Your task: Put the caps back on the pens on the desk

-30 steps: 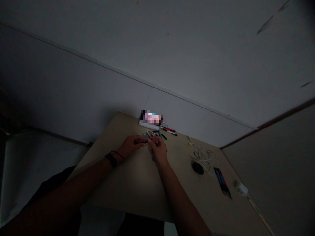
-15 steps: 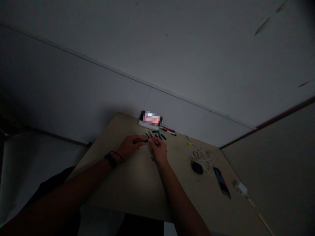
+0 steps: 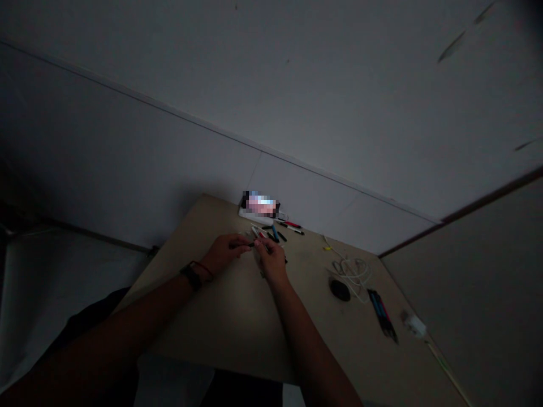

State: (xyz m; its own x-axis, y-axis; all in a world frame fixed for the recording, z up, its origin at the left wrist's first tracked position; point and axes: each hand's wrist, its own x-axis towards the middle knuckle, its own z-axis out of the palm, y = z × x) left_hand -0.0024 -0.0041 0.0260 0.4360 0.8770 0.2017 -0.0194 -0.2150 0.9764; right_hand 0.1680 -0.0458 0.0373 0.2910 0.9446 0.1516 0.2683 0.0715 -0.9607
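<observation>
My left hand (image 3: pixel 225 252), with a dark band at its wrist, pinches a small dark pen part (image 3: pixel 251 245) between thumb and fingers. My right hand (image 3: pixel 271 258) is closed at the other end of that part, its fingertips together; what it grips is too small and dark to make out. Just beyond the hands lie several loose pen pieces, among them a blue one (image 3: pixel 275 233) and a black one (image 3: pixel 282 236). A small dark piece is partly hidden beside my right wrist.
A lit, pixelated device (image 3: pixel 261 204) stands on a white base (image 3: pixel 255 217) at the table's back edge. Pens (image 3: pixel 292 225) lie beside it. To the right are a white cable (image 3: pixel 354 272), black mouse (image 3: pixel 340 289), a row of pens (image 3: pixel 382 315) and a white plug (image 3: pixel 414 325).
My right hand has shifted slightly down, its fingers turned a little. My left hand keeps its place and its hold on the dark part.
</observation>
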